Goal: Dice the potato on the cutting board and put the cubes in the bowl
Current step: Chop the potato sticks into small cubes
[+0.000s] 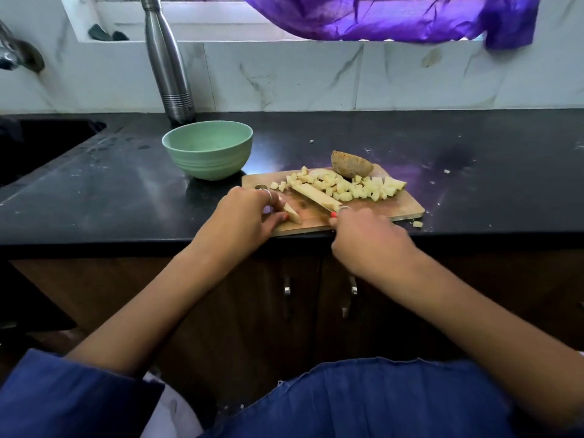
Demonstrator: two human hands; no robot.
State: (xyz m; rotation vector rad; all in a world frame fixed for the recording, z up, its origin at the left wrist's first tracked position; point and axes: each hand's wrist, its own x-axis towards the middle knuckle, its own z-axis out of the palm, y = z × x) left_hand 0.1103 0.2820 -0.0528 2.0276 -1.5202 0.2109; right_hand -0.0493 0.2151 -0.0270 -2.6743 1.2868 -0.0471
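Pale potato wedge (292, 214) is pinched by the left hand (245, 216); the right hand (368, 238) grips the knife (316, 194) on the cutting board (401, 207). Cubes (363, 188) crowd the edge and may tumble onto the table (126, 184), missing the empty bowl (207, 149).

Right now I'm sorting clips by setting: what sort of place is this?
Most likely a home kitchen: a black counter with a sink set in, a tap, and a cutting board of diced potato.
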